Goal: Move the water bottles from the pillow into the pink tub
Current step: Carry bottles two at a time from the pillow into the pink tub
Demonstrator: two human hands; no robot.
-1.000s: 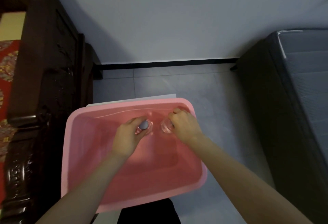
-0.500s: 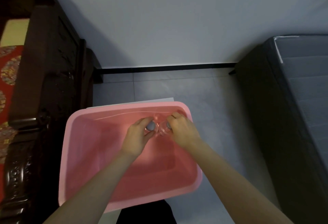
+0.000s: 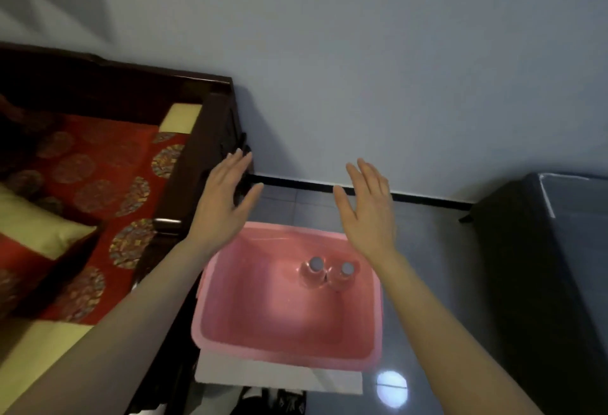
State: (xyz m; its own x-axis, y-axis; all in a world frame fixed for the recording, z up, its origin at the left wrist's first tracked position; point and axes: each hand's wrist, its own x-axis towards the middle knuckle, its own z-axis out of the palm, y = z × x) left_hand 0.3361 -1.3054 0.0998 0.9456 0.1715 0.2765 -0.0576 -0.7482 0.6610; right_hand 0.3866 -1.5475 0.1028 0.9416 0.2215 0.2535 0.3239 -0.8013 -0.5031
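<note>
While hovering above the pink tub (image 3: 286,354) with left hand (image 3: 223,204) and right hand (image 3: 370,214) spread, fingers straight and holding nothing, can count two water bottles (image 3: 316,273) upright side by side in its far right part and see none on the yellow pillow (image 3: 36,227), so likely done.

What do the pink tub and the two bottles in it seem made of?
Pink tub: probably moulded plastic, smooth, slightly glossy, with a rounded rim. Left bottle and right bottle: likely clear thin plastic; the pink shows through. Grey caps look opaque.
</note>
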